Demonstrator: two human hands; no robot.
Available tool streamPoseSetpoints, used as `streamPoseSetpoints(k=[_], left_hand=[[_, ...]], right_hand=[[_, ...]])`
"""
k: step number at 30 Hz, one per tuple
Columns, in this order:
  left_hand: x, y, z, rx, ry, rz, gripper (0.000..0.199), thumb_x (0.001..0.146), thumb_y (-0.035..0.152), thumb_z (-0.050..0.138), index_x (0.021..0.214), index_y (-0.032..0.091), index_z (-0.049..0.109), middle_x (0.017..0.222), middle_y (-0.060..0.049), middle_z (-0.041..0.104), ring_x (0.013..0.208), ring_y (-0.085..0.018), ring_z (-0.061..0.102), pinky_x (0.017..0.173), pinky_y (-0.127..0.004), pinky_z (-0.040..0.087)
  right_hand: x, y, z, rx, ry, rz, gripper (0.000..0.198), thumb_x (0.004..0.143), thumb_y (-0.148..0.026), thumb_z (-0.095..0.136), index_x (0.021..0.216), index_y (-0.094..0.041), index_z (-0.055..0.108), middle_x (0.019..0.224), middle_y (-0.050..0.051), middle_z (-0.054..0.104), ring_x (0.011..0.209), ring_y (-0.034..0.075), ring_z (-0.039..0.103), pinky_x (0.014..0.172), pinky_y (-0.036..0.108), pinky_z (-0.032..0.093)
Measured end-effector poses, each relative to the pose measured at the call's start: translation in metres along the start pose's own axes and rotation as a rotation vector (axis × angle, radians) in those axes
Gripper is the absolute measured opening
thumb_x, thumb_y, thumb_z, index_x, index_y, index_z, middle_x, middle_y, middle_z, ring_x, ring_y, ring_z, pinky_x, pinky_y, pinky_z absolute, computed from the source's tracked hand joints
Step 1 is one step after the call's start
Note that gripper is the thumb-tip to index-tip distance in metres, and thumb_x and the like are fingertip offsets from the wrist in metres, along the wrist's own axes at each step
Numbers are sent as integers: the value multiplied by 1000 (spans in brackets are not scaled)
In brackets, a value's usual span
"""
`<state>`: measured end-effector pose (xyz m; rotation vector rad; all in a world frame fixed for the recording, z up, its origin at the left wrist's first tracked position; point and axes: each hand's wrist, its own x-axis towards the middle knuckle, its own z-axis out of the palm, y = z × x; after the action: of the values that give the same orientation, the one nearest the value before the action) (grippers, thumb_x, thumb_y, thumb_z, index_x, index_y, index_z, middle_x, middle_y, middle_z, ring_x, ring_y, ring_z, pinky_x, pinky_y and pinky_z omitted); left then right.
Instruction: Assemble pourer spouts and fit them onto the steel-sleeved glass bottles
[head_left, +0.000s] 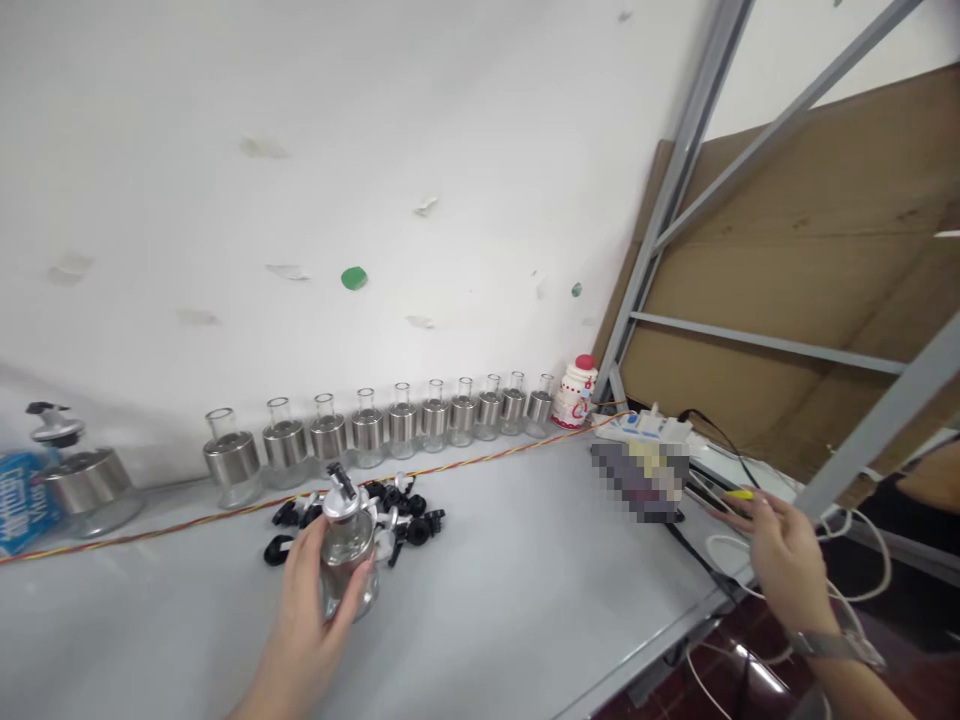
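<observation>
Left hand [307, 625], lower frame left of centre: fingers clamped round a spouted bottle [349, 545], nearly upright. Black spouts [418, 530] lie heaped just behind it on the bench [525, 590]. Open bottles [367, 428] line the wall [465, 150], mid-frame. Right hand [784, 555], lower right: yellow item [741, 494] at its fingertips; cannot tell whether gripped.

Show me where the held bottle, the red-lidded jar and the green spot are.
Held bottle [347, 548]: head view, middle of its body.
Red-lidded jar [574, 396]: head view, its white body.
Green spot [354, 278]: head view, its centre.
</observation>
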<state>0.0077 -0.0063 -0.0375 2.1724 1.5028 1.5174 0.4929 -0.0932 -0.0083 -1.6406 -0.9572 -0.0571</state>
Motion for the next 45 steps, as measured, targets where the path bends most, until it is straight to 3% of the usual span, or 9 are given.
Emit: streamPoseSetpoints(k=[2, 4, 10, 13, 16, 19, 30, 38, 45], left_hand=[[0, 2, -1, 2, 5, -8, 53, 76, 37, 49, 122, 19, 32, 114, -12, 44, 107, -29, 43, 88, -45, 38], [1, 7, -3, 8, -1, -27, 53, 74, 38, 52, 120, 18, 35, 110, -11, 44, 104, -28, 45, 87, -44, 39], [14, 32, -12, -104, -98, -105, 35, 67, 29, 59, 99, 20, 49, 98, -6, 44, 93, -23, 49, 83, -41, 40], [17, 40, -8, -311, -142, -155, 41, 62, 19, 61, 100, 19, 46, 97, -6, 49, 91, -22, 50, 81, -38, 41], [13, 41, 0, -527, -79, -250, 46, 61, 16, 61, 102, 19, 43, 98, -6, 52, 91, -21, 52, 73, -33, 45], [6, 41, 6, -499, -4, -323, 52, 56, 15, 64, 104, 18, 43, 103, -7, 50, 93, -23, 51, 66, -29, 46], [9, 41, 7, -645, -173, -360, 46, 53, 7, 60, 96, 16, 45, 82, -2, 61, 71, -17, 58, 59, -25, 47], [0, 48, 9, -649, -45, -462, 61, 56, 14, 65, 109, 21, 36, 104, -8, 55, 94, -23, 54, 66, -27, 48], [6, 39, 3, -760, -283, -347, 56, 55, 9, 63, 105, 17, 40, 92, -5, 60, 76, -18, 59, 65, -25, 47]], right_hand=[[-14, -28, 30, 190, -88, 55, 36, 83, -43, 39, 110, -20, 42, 104, 24, 56, 80, 28, 63, 73, 40, 45], [-34, -67, 67, 285, -229, -58, 34, 84, -41, 38, 112, -22, 40, 104, 17, 57, 82, 26, 62, 79, 42, 43], [-116, -194, 164, 7, -739, -760, 35, 83, -39, 44, 112, -20, 46, 93, 7, 62, 84, 22, 57, 78, 38, 40], [-149, -235, 194, 43, -682, -929, 44, 77, -44, 50, 109, -14, 47, 95, 9, 61, 84, 23, 56, 75, 36, 38], [-164, -259, 212, 8, -546, -795, 26, 77, -41, 50, 81, -15, 52, 67, 4, 61, 66, 19, 55, 67, 32, 36], [-166, -270, 218, -57, -480, -712, 23, 74, -40, 53, 67, -18, 46, 54, 0, 55, 56, 18, 51, 61, 30, 34], [-156, -271, 213, 42, -587, -749, 20, 72, -29, 53, 58, -20, 41, 54, -1, 50, 56, 15, 47, 56, 25, 34], [-167, -283, 209, -192, -484, -697, 22, 74, -39, 49, 62, -20, 45, 48, 1, 51, 51, 19, 48, 56, 30, 34], [-140, -281, 200, 7, -840, -779, 14, 72, -29, 52, 63, -19, 49, 55, -1, 52, 57, 14, 48, 55, 24, 36]])
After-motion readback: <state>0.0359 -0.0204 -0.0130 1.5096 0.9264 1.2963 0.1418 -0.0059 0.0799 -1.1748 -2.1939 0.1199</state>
